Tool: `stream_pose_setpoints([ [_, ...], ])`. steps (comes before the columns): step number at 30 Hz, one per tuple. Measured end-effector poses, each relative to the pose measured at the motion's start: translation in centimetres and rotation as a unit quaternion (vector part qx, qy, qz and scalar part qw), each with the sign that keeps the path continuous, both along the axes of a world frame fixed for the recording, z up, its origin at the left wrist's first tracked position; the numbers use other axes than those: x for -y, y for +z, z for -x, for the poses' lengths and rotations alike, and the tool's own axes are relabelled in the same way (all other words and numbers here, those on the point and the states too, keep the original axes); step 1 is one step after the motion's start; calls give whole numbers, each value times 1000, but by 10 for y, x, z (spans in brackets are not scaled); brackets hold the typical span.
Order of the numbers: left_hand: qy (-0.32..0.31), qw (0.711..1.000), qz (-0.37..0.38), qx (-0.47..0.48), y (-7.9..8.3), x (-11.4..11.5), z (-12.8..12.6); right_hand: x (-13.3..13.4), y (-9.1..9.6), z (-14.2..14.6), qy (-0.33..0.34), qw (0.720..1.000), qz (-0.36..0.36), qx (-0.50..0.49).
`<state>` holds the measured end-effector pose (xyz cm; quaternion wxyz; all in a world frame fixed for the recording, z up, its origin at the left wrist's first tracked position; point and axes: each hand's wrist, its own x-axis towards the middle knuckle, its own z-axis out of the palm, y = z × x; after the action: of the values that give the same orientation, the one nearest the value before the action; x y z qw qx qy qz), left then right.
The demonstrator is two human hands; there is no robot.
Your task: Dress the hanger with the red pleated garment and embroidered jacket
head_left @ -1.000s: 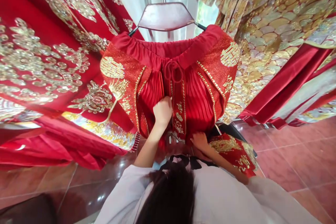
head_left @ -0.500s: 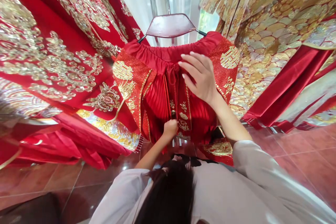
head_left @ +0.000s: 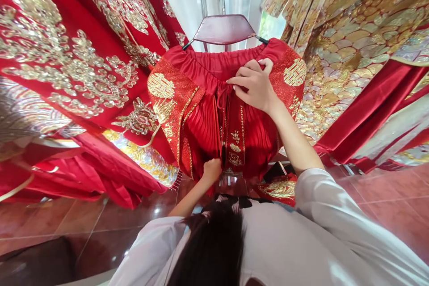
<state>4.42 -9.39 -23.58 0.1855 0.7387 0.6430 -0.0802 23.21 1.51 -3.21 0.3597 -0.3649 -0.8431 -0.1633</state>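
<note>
A red pleated skirt (head_left: 197,116) with gold embroidery hangs by its gathered waistband from a dark red hanger (head_left: 224,29). My right hand (head_left: 254,85) is up at the waistband, its fingers curled and pinching the fabric beside the red drawstring bow (head_left: 224,94). My left hand (head_left: 212,170) is lower down, closed on the skirt's central embroidered panel near its lower part. My white sleeves and dark hair fill the bottom of the view.
Red garments with heavy gold and silver embroidery (head_left: 67,76) hang close on the left. Gold scale-patterned robes (head_left: 351,31) hang on the right. A folded red embroidered piece (head_left: 278,187) lies low behind the skirt. The floor is glossy red-brown tile (head_left: 385,196).
My right hand rose from the lower hem to the waistband and closed on the fabric there. My left hand slid down the central panel.
</note>
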Motion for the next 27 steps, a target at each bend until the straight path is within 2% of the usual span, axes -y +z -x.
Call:
stream_pose_setpoints([
  [2,-22,999,8,38,21,-6,2,-1,0,-2,1,1000,1,4],
  [4,-37,997,-7,73,52,-14,7,-3,-2,-4,0,1000,0,5],
  [6,-26,989,-87,116,91,-23,10,-5,-4,-5,-2,1000,-1,3],
  [7,-12,976,-157,150,112,-28,11,-6,-4,-5,-2,1000,-1,3],
  [8,-1,939,-262,223,131,-33,10,-7,-5,-5,-2,1000,-1,1],
  [9,-4,889,-349,295,150,-39,8,-7,-5,-5,-1,1000,-1,0],
  [10,-11,841,-408,355,165,-45,5,-7,-5,-4,0,1000,0,-2],
  [11,-23,802,-441,403,178,-52,2,-7,-5,-4,0,1000,1,-3],
  [12,-39,781,-447,434,188,-58,-2,-7,-4,-4,0,1000,4,-2],
  [14,-65,775,-423,466,199,-70,-6,-6,-3,-4,-5,1000,8,6],
  [16,-83,778,-383,491,203,-78,-6,-4,-2,-3,-12,1000,9,13],
  [20,-100,773,-306,546,207,-76,1,0,-1,0,-20,1000,-8,-8],
  [24,-66,774,-223,589,216,-74,4,6,3,5,-9,1000,-15,-22],
  [27,-50,770,-170,613,223,-85,8,8,1,6,-11,999,-27,-40],
])
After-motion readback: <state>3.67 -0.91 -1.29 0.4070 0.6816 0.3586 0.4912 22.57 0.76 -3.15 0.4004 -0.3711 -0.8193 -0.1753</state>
